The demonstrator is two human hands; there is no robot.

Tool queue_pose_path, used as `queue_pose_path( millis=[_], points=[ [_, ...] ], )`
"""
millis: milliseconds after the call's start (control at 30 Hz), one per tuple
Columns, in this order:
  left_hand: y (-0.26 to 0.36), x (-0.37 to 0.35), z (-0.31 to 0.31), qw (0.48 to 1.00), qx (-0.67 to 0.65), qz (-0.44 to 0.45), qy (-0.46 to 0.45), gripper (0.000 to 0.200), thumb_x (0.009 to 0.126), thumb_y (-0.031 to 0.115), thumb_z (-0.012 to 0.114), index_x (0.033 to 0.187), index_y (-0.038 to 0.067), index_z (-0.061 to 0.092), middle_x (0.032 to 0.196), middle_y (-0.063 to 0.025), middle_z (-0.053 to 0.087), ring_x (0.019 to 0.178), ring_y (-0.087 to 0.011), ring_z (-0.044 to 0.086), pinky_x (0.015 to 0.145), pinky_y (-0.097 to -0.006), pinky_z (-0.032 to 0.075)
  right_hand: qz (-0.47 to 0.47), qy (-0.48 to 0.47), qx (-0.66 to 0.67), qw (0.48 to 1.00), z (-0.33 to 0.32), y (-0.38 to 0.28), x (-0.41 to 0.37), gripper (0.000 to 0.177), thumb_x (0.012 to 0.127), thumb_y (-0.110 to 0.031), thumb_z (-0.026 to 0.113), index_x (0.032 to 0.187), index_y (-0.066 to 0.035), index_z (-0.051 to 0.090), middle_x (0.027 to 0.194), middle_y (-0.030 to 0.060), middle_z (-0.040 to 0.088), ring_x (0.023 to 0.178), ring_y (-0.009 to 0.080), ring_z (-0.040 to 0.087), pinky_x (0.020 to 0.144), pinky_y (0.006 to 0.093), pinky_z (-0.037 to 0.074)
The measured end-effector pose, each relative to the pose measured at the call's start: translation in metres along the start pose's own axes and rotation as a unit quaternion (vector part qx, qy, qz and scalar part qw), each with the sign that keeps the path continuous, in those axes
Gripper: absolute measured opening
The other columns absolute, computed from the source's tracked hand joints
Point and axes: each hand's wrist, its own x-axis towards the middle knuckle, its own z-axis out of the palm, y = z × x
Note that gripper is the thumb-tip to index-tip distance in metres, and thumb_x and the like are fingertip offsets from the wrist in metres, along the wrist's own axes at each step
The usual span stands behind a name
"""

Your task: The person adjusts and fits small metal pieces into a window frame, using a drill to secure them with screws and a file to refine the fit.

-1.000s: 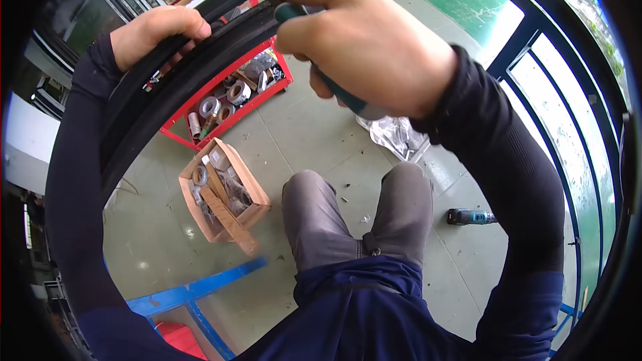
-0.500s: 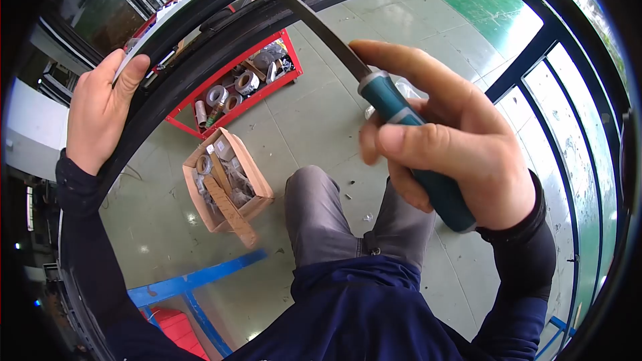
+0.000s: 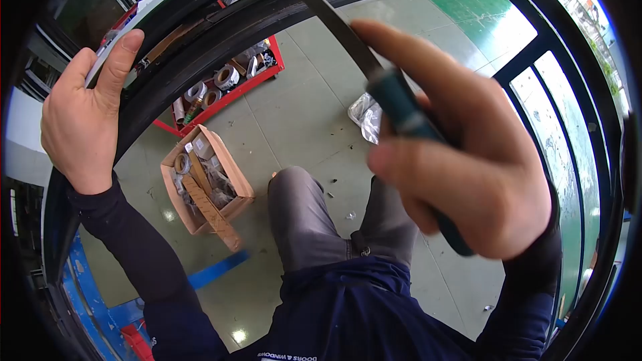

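Note:
My right hand point(image 3: 475, 154) is wrapped round the teal handle of a file point(image 3: 328, 17), its index finger stretched along the flat metal blade. The blade's tip meets the inner edge of a black window or door frame point(image 3: 221, 37) at the top of the view. At the left, my left hand point(image 3: 83, 117) grips the frame's outer edge, thumb on one side. The fingers beyond the edge are partly hidden. Motion blurs the right hand and the handle.
A red cart point(image 3: 231, 97) holds tape rolls and cans. Nearer stands a cardboard box point(image 3: 237, 207) of loose parts, with a cardboard strip leaning out. Clear plastic packaging point(image 3: 366, 117) lies on the floor. A blue metal bar point(image 3: 217, 271) is at lower left; black frame bars point(image 3: 568, 134) rise at right.
My left hand has shifted left and slightly down in view. The right hand has moved a little down and right with the file, whose tip stays by the frame. The view has shifted slightly.

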Motion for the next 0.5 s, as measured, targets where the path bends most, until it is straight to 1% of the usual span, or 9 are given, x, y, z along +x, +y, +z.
queue_pose_path(
  millis=[33, 67, 100, 167, 200, 233, 333, 433, 500],
  points=[
    [0.003, 0.000, -0.002, 1.000, -0.001, -0.009, 0.008, 0.071, 0.082, 0.079, 0.055, 0.074, 0.008, 0.061, 0.054, -0.0055, 0.051, 0.051, -0.0245, 0.047, 0.053, -0.0346, 0.040, -0.036, -0.003, -0.042, 0.998, -0.001, 0.008, 0.012, 0.046, 0.082, -0.005, 0.064, 0.125, 0.008, 0.055, 0.083, 0.0138, 0.062, 0.052, 0.0127, 0.056, 0.050, 0.0266, 0.044],
    [0.004, 0.000, -0.006, 1.000, 0.004, -0.013, -0.005, 0.072, 0.080, 0.080, 0.056, 0.075, 0.009, 0.064, 0.054, -0.0060, 0.052, 0.052, -0.0255, 0.050, 0.054, -0.0345, 0.041, -0.062, -0.007, -0.077, 0.995, -0.001, 0.017, 0.024, 0.044, 0.082, -0.005, 0.064, 0.124, 0.008, 0.055, 0.083, 0.0140, 0.062, 0.053, 0.0134, 0.056, 0.051, 0.0269, 0.044],
    [0.004, 0.002, -0.008, 1.000, 0.004, -0.015, 0.004, 0.072, 0.081, 0.080, 0.053, 0.076, 0.009, 0.062, 0.055, -0.0061, 0.047, 0.053, -0.0248, 0.046, 0.053, -0.0344, 0.039, -0.071, -0.009, -0.083, 0.994, -0.002, 0.017, 0.027, 0.043, 0.082, -0.005, 0.064, 0.122, 0.007, 0.056, 0.083, 0.0143, 0.062, 0.054, 0.0141, 0.057, 0.052, 0.0272, 0.045],
    [0.002, -0.001, -0.001, 1.000, 0.004, -0.026, 0.006, 0.073, 0.084, 0.081, 0.049, 0.076, 0.009, 0.058, 0.058, -0.0064, 0.037, 0.055, -0.0234, 0.039, 0.053, -0.0343, 0.035, -0.051, -0.007, -0.059, 0.997, 0.002, 0.008, 0.017, 0.040, 0.081, -0.005, 0.064, 0.118, 0.007, 0.056, 0.082, 0.0148, 0.062, 0.055, 0.0154, 0.057, 0.053, 0.0278, 0.046],
    [0.002, -0.002, 0.002, 0.999, -0.029, -0.021, 0.025, 0.074, 0.083, 0.082, 0.050, 0.077, 0.009, 0.059, 0.057, -0.0065, 0.037, 0.055, -0.0238, 0.039, 0.053, -0.0340, 0.035, -0.049, -0.008, -0.060, 0.997, 0.002, 0.004, 0.014, 0.038, 0.081, -0.005, 0.064, 0.116, 0.007, 0.057, 0.082, 0.0151, 0.062, 0.056, 0.0161, 0.058, 0.054, 0.0281, 0.046],
    [0.000, -0.002, 0.004, 0.999, -0.020, -0.030, 0.022, 0.074, 0.083, 0.082, 0.050, 0.077, 0.009, 0.059, 0.057, -0.0064, 0.037, 0.055, -0.0237, 0.039, 0.054, -0.0339, 0.035, -0.063, -0.010, -0.083, 0.994, 0.001, 0.005, 0.015, 0.037, 0.081, -0.005, 0.064, 0.115, 0.007, 0.057, 0.081, 0.0153, 0.062, 0.057, 0.0168, 0.058, 0.055, 0.0283, 0.047],
    [0.002, 0.000, 0.002, 0.999, 0.015, -0.034, 0.003, 0.073, 0.083, 0.081, 0.051, 0.077, 0.009, 0.059, 0.058, -0.0059, 0.038, 0.055, -0.0235, 0.038, 0.054, -0.0342, 0.034, -0.149, -0.006, -0.185, 0.971, -0.003, 0.024, 0.038, 0.032, 0.080, -0.005, 0.064, 0.109, 0.006, 0.058, 0.080, 0.0161, 0.063, 0.059, 0.0188, 0.059, 0.058, 0.0292, 0.048],
    [0.003, -0.001, -0.002, 1.000, 0.007, -0.012, 0.016, 0.072, 0.081, 0.081, 0.054, 0.075, 0.009, 0.062, 0.056, -0.0093, 0.051, 0.054, -0.0301, 0.048, 0.054, -0.0368, 0.041, -0.168, -0.011, -0.199, 0.965, -0.003, 0.023, 0.038, 0.028, 0.079, -0.006, 0.064, 0.104, 0.006, 0.059, 0.079, 0.0169, 0.063, 0.062, 0.0208, 0.060, 0.061, 0.0301, 0.050],
    [-0.002, -0.002, 0.004, 1.000, 0.011, -0.024, 0.007, 0.073, 0.083, 0.081, 0.050, 0.077, 0.008, 0.060, 0.058, -0.0087, 0.045, 0.056, -0.0280, 0.045, 0.055, -0.0367, 0.038, -0.180, -0.024, -0.216, 0.959, 0.001, 0.022, 0.036, 0.025, 0.078, -0.006, 0.063, 0.100, 0.006, 0.060, 0.078, 0.0174, 0.063, 0.064, 0.0221, 0.061, 0.063, 0.0307, 0.051]
  ],
)
